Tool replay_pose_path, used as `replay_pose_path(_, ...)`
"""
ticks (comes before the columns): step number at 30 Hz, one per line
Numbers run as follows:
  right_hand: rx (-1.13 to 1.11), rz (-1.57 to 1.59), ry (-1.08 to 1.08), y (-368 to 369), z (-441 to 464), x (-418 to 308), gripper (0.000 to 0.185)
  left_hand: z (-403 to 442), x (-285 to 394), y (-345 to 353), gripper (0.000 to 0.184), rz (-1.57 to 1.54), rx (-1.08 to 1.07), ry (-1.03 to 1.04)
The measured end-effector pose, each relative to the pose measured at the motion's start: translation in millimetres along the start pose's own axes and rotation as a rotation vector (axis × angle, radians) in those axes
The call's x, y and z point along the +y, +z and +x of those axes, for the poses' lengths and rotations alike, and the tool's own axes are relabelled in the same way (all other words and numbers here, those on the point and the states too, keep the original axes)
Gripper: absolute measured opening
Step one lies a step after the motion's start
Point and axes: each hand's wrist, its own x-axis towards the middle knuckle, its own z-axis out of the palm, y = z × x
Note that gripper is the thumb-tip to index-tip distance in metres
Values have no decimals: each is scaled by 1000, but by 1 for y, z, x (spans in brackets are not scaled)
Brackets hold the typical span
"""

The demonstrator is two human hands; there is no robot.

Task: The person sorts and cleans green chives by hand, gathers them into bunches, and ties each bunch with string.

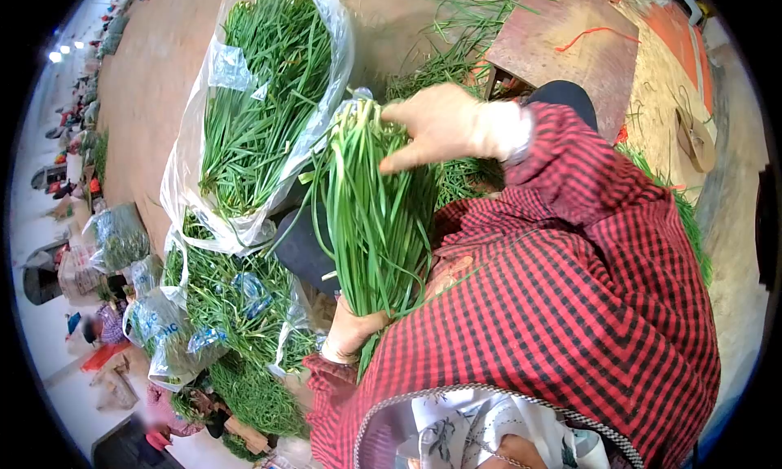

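A thick bunch of long, flat green leaves like garlic chives [371,204] stands before me, its pale cut ends at the top. My left hand [352,329] is wrapped round the lower, leafy part of the bunch. At the upper end, my right hand [446,125] has its thumb and forefinger apart beside the pale ends, seeming to touch them. Some of its other fingers are hidden. Just left of the bunch lies a large clear plastic bag [181,172] packed with more of the same greens [273,86].
Loose greens [236,302] and plastic bags [167,326] lie at the lower left. Behind my right hand are a low wooden board [562,50] with a red string [599,31] and scattered greens [464,41]. A sandal [694,139] lies at the right. Other people sit far left.
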Motion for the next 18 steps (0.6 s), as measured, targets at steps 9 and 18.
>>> replay_pose_path(9,-108,378,69,54,28,25,42,-4,-8,4,37,81,-13,59)
replay_pose_path(18,479,552,289,31,25,98,35,-11,-5,-3,40,10,19,12)
